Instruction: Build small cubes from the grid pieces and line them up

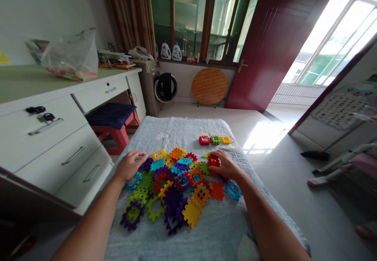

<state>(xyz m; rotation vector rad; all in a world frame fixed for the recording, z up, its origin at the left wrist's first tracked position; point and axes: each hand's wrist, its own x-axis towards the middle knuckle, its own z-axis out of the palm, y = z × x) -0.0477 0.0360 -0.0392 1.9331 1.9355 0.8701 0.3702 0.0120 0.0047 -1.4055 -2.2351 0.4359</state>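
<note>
The right hand has its thumb and fingers around a red block, at the right side of the pile. The block looks squarish, with no clear long side. The left hand is loosely open, fingers pointing right, beside a purple block.

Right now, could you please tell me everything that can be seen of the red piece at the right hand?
The red piece is a small, bright toy block, apparently plastic, with notched edges. The right hand curls over it from the right, fingers and thumb touching it and hiding part of it. It is at the right far edge of the colourful pile, beside a green piece. Whether it rests on anything beneath is unclear.
</note>
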